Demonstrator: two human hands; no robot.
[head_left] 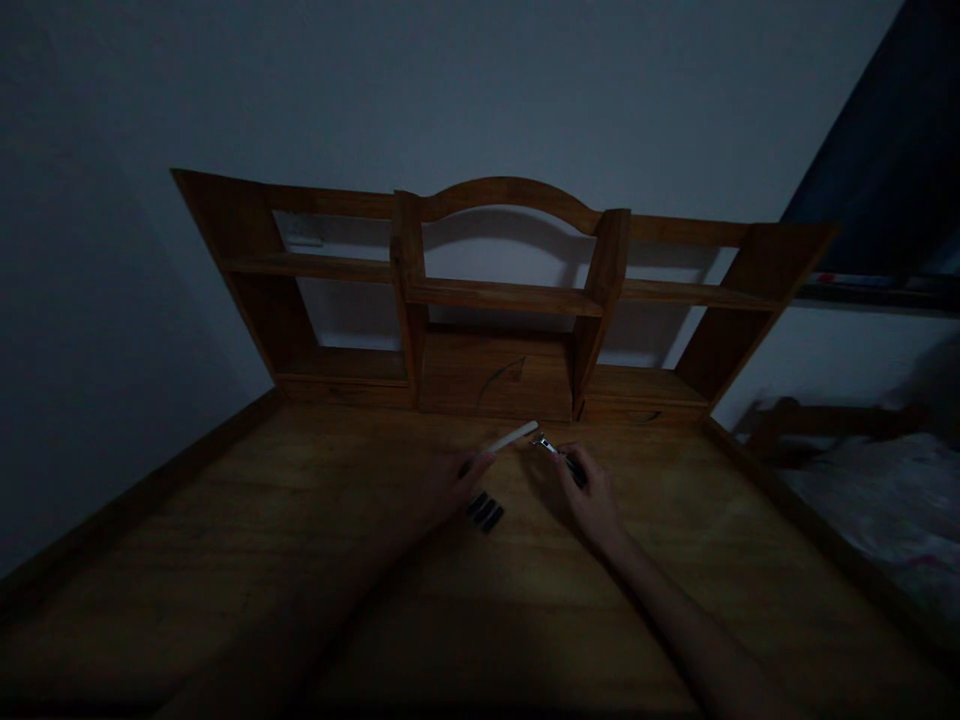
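My left hand (454, 478) is closed around a slim white stick-like tool (516, 435), whose pale end points up and to the right. In my right hand (589, 485) is a razor (547, 443) with a shiny silver head and a dark handle, held between thumb and fingers. The tip of the white tool is close to the razor's head; whether they touch I cannot tell. Several small black rectangular pieces (485, 511) lie side by side on the wooden desk (660, 560), just right of my left wrist. Dim light hides finer detail.
A wooden shelf unit (502, 297) with open compartments stands along the back of the desk against the wall. Raised wooden edges run down both sides, such as the right edge (810, 525). Beyond it lies rumpled bedding (885, 510); a dark curtain (892, 150) hangs above.
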